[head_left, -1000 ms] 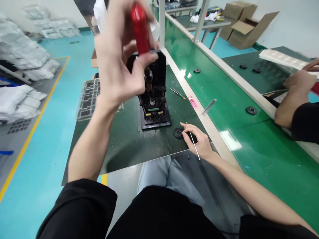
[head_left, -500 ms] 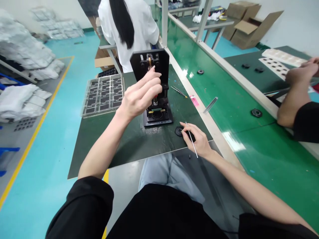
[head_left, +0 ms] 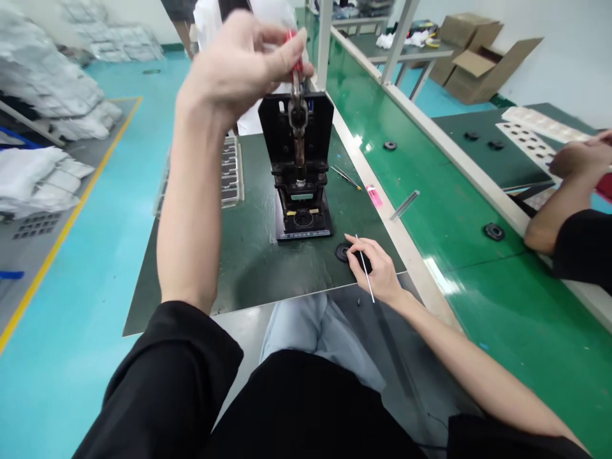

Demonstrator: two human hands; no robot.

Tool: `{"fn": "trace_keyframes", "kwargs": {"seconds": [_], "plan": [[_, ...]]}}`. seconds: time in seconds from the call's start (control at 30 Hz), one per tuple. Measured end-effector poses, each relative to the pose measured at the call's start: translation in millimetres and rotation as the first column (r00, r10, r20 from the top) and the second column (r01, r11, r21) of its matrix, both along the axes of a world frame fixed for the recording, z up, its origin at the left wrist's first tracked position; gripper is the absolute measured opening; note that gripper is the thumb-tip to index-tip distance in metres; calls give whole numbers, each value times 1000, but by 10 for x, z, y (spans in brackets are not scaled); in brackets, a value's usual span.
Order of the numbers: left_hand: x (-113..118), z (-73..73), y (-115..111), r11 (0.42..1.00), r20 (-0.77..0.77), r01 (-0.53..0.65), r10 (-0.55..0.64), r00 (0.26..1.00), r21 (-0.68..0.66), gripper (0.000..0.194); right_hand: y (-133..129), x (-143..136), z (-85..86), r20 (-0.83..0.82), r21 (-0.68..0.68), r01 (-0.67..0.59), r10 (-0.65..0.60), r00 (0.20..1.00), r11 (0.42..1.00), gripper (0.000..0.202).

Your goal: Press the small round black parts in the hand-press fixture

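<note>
My left hand (head_left: 243,67) is wrapped round the red handle (head_left: 297,60) of a black toggle-clamp press (head_left: 296,140), the handle pointing up above its back plate. On the press base sits a dark round part (head_left: 303,218), with a small green strip (head_left: 301,197) just above it. My right hand (head_left: 377,271) is closed at the front right of the dark mat, with a thin white stick (head_left: 366,274) held in its fingers. Its fingertips are at a black ring-shaped part (head_left: 342,252) lying on the mat; whether they grip it, I cannot tell.
A clear compartment tray (head_left: 233,172) stands left of the press, partly behind my left forearm. Tweezers (head_left: 347,177), a pink label (head_left: 374,196) and clear strips (head_left: 404,205) lie to the right. Black rings (head_left: 493,231) rest on the green belt. A co-worker's hands (head_left: 581,153) are far right.
My left hand has gone from in front of the press, fingers stretched, to gripping the handle, now swung upward. My right hand stays by the black ring with the stick.
</note>
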State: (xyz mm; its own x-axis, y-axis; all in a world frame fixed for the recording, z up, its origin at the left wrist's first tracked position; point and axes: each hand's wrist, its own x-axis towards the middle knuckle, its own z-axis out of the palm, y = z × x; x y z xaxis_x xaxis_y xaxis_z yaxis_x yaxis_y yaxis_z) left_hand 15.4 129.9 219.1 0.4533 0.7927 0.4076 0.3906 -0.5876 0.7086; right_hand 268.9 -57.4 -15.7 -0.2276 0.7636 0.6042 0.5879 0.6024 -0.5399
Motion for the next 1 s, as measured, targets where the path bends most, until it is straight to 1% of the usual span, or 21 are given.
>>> {"fn": "trace_keyframes", "kwargs": {"seconds": [0.03,0.07,0.1,0.13,0.17,0.2,0.23,0.27,0.3,0.37,0.4,0.47,0.5,0.63,0.7,0.83,1.0], "plan": [[-52,-133,42,999,-12,-40,41,999,35,42,-5,7,23,3,3,2,-2,1000,1000,7],[-98,-306,51,987,34,-112,109,993,114,49,-5,11,51,10,9,0,0,1000,1000,8],[-133,-508,27,962,132,-200,177,975,186,52,2,10,83,22,19,-3,2,1000,1000,8],[-156,-727,-33,920,222,-302,250,943,248,57,19,-1,118,43,33,-9,7,999,999,8],[-166,-951,-124,845,333,-435,332,882,310,61,49,-25,156,73,54,-18,14,997,998,9],[-163,-1171,-243,807,377,-487,360,853,332,59,94,-65,194,113,79,-30,21,993,996,9],[-151,-1375,-378,782,399,-515,373,838,351,52,154,-123,231,160,106,-41,24,987,994,8],[-132,-1559,-519,727,431,-560,390,813,398,43,226,-197,264,210,129,-52,24,977,990,7],[-111,-1717,-652,681,445,-572,382,810,457,34,308,-286,291,260,144,-60,21,965,988,8],[-78,-1951,-857,619,393,-503,319,863,603,13,479,-489,326,344,139,-53,2,939,989,14],[-70,-2030,-920,598,348,-454,292,891,660,9,558,-591,334,380,123,-39,-11,925,992,18],[-69,-2128,-971,579,264,-372,266,927,725,21,684,-772,339,443,83,4,-41,895,997,26],[-72,-2154,-972,577,244,-359,270,931,733,26,727,-843,340,470,67,33,-61,880,997,30],[-74,-2180,-960,584,226,-378,317,921,718,35,794,-988,384,527,-3,153,-128,840,988,42],[-62,-2169,-982,589,221,-364,302,927,722,37,795,-1012,433,535,-57,199,-138,833,978,43],[-22,-2127,-1075,598,207,-290,206,956,747,39,798,-1043,531,556,-163,257,-127,821,953,38],[60,-2096,-1219,584,164,-166,57,985,795,35,824,-1044,575,556,-221,252,-90,827,942,27]]}}
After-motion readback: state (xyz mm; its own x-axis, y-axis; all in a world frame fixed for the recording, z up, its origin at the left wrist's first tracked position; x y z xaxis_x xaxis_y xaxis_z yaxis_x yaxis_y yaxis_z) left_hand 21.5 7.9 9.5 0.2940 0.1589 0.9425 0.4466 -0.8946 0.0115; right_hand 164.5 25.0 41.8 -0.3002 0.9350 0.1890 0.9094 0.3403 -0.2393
